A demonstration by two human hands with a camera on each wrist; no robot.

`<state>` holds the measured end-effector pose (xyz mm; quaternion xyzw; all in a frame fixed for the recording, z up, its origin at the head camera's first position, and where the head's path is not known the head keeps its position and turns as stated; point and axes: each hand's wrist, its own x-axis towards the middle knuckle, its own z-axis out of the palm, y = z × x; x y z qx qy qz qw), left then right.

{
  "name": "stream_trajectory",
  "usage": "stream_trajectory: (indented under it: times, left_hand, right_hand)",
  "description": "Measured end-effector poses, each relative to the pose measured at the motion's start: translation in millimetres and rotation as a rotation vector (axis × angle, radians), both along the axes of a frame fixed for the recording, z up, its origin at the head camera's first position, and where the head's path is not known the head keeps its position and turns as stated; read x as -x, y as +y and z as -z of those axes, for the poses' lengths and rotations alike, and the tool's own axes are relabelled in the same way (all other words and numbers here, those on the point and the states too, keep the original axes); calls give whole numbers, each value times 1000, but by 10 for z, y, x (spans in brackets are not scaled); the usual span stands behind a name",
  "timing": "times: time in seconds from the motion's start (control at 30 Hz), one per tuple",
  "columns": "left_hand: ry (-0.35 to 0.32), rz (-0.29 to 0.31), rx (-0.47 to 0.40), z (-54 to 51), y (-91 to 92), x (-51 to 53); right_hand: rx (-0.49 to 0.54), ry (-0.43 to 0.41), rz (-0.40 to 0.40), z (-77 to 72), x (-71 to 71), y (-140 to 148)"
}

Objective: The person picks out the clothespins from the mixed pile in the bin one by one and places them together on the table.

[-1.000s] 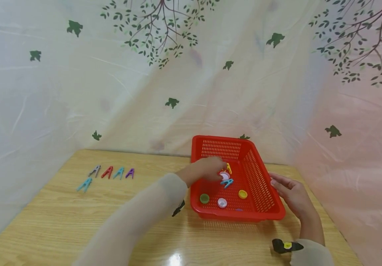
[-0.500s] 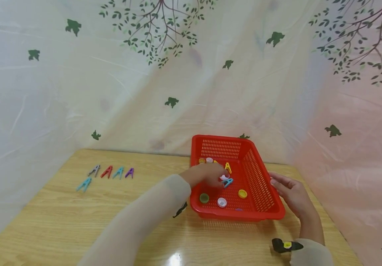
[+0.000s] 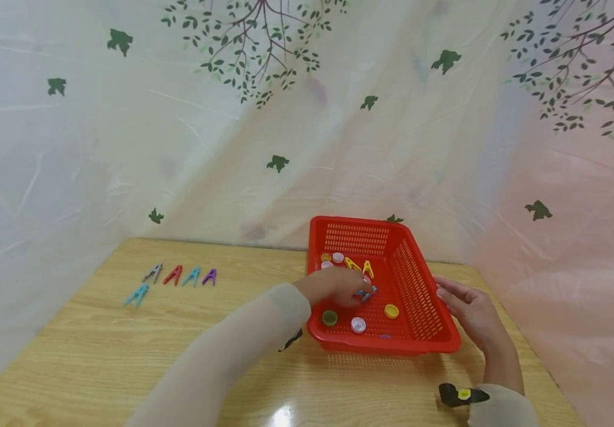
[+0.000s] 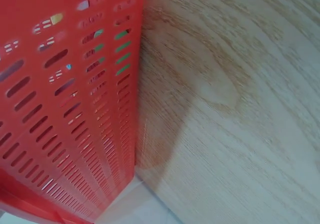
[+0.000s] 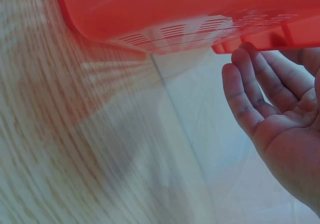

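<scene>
Scattered caps (image 3: pixel 358 325) around blue clothespin (image 3: pixel 366 295)

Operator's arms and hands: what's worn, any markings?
Plain cream fabric sleeve on the left arm, matching cuff on the right. Left hand and right hand gloveless. Black wrist-worn device with yellow patch, right; small black piece partly visible, left.

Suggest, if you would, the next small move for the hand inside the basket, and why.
Perhaps the left grip should secure the blue clothespin and lift it slightly. That grip is right at it inside the red basket, five other clothespins lie grouped on the table, and the right grip at the basket's side could steady it.
</scene>
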<state>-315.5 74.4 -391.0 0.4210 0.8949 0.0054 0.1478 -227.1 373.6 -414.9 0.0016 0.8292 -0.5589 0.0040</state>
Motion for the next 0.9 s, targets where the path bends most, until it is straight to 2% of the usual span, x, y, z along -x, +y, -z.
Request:
stream_trajectory:
  times: [0.1,0.23,0.3,0.5,0.73,0.9]
  left_hand:
    - [17,4,35,-14,-4,-30]
    - [-7,-42,37,-22,-16,-54]
    - [-9,-46,33,-14,-18,-52]
    - [17,14,3,51,0,14]
    - [-15,-4,-52,127,16,108]
    - [-31,-18,-66,140,32,104]
  right_hand:
    - [4,2,1,8,-7,8]
    - [8,1,6,14,-9,9]
    - [8,0,7,14,-9,5]
    - [21,1,6,14,0,-1]
    - [31,9,1,25,9,14]
    - [30,22,-8,30,15,20]
